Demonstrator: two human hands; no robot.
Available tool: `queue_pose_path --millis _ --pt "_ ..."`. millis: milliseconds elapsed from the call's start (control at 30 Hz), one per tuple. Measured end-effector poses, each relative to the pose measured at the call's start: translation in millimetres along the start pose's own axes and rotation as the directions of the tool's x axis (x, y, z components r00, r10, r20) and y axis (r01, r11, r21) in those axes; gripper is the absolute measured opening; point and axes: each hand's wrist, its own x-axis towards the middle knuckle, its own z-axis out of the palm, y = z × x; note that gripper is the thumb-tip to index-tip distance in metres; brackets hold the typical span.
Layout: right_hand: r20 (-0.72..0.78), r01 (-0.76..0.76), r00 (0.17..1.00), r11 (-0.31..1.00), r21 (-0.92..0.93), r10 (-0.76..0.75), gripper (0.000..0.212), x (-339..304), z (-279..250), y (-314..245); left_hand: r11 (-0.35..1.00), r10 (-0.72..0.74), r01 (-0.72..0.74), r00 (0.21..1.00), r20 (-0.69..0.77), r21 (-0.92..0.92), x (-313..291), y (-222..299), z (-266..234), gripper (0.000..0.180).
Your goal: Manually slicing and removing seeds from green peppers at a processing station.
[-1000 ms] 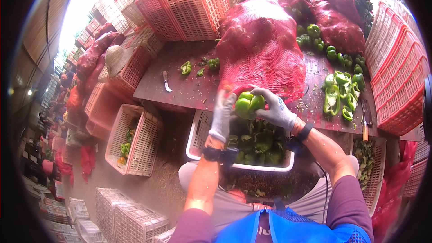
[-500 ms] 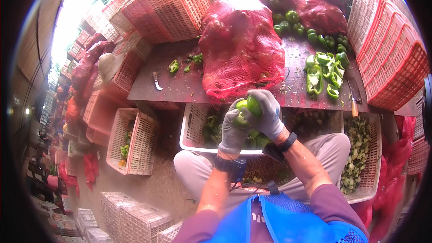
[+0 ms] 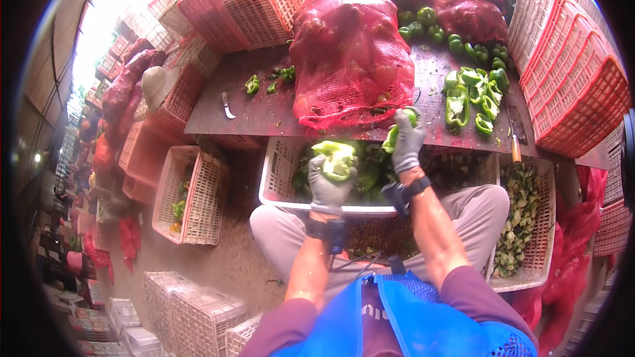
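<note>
My left hand (image 3: 327, 190), in a grey glove, is closed on an opened bell pepper half (image 3: 338, 157), its pale inside facing up. Apart from it and a little higher, my right hand (image 3: 410, 142), gloved too, grips another green bell pepper piece (image 3: 391, 139) at the table's front edge. Beneath both hands stands a white crate (image 3: 266, 182) holding green peppers (image 3: 372, 175). A red mesh sack (image 3: 354, 53) full of produce rests on the dark table (image 3: 258, 116) just beyond. Cut pepper halves (image 3: 458, 107) lie to its right.
A curved knife (image 3: 227, 106) lies left on the table, and a wooden-handled knife (image 3: 515, 147) at its right edge. Pale cores fill a crate (image 3: 546, 251) at my right. Stacked red crates (image 3: 575, 79) flank the table. Another crate (image 3: 206, 208) stands on the floor at left.
My hands were together around a green bell pepper. Now they are apart, each with a piece: the left lower with its half turned open, the right higher by the table edge.
</note>
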Motion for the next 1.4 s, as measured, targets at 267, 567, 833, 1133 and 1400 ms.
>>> queue_pose_path --millis 267,567,833,1133,1400 --pt "0.554 0.509 0.831 0.486 -0.71 -0.061 0.069 12.2 -44.4 40.5 0.943 0.21 -0.206 0.978 0.014 0.262 11.2 2.2 32.3 0.051" --pt "0.474 -0.245 0.712 0.816 -0.524 0.518 0.041 -64.2 -11.7 24.4 0.015 0.394 -0.419 0.837 0.38 0.908 -9.1 -18.9 36.2 0.065" --pt "0.614 0.264 0.704 0.67 -0.693 0.357 0.035 -62.6 -28.0 20.9 -0.089 0.401 -0.334 0.85 0.341 0.938 -18.8 -24.7 42.7 0.049" --pt "0.761 0.704 0.556 0.298 -0.645 0.334 0.038 -50.7 -28.9 6.7 0.411 0.342 -0.169 0.939 0.02 0.896 -7.7 -2.8 31.6 0.032" --pt "0.474 0.32 0.756 0.376 -0.87 0.452 0.054 -49.3 -12.6 39.0 0.308 0.345 -0.092 0.938 -0.021 0.947 -8.7 10.0 7.4 0.031"
